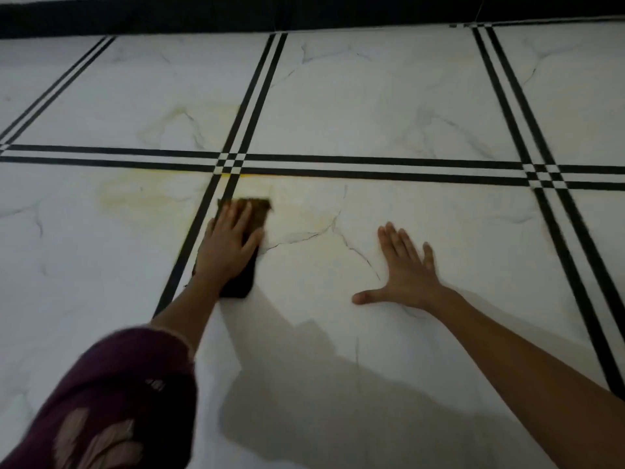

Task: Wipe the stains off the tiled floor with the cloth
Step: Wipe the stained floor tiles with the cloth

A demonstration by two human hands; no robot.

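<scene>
A dark brown cloth [259,211] lies flat on the white marble-look tiled floor [372,106], beside a crossing of black double lines. My left hand [227,242] presses on the cloth with straight fingers and covers most of it. Yellowish stains [135,194] spread over the tile left of the cloth, a bright yellow streak [250,176] runs along the black line just beyond it, and a fainter stain [189,126] marks the tile further away. My right hand [404,265] rests flat on the floor to the right, fingers spread, holding nothing.
Black double lines [372,166] divide the floor into large tiles. A dark skirting band [304,11] runs along the far edge. My shadow [338,401] falls on the near tile. A maroon patterned sleeve [111,394] covers my left upper arm.
</scene>
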